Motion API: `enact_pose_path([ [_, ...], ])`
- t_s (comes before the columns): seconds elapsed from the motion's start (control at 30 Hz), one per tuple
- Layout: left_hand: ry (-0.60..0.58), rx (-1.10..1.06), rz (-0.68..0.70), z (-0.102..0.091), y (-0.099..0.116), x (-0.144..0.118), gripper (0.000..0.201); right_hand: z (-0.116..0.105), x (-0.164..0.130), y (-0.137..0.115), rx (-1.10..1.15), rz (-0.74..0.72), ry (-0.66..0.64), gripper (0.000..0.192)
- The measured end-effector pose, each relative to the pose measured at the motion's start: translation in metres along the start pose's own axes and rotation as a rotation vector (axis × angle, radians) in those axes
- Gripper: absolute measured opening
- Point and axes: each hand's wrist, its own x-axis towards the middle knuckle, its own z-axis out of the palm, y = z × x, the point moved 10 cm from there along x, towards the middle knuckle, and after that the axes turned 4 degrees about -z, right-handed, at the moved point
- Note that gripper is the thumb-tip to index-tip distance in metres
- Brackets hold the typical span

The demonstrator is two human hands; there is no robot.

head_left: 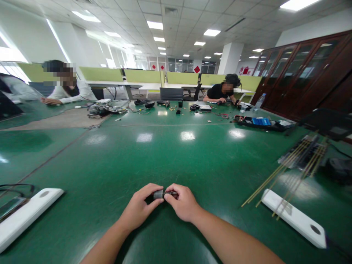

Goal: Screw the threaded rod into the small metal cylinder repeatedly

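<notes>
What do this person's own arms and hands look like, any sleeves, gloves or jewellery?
Both forearms are bare right to the bottom edge of the picture, so no sleeves show. The left hand and right hand wear no gloves, and no watch, ring or wristband is visible on either.

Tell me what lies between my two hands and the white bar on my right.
Head view: only bare green table between the hands, holding a small grey cylinder, and the white bar.
</notes>
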Motion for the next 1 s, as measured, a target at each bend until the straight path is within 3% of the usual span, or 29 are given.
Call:
enact_pose_path([
  [1.0, 0.013, 0.012, -0.003, -0.0043, -0.0013, -0.0012, 0.028, -0.0008, -0.0002, 0.0013, 0.009, 0.011, 0.005, 0.016],
])
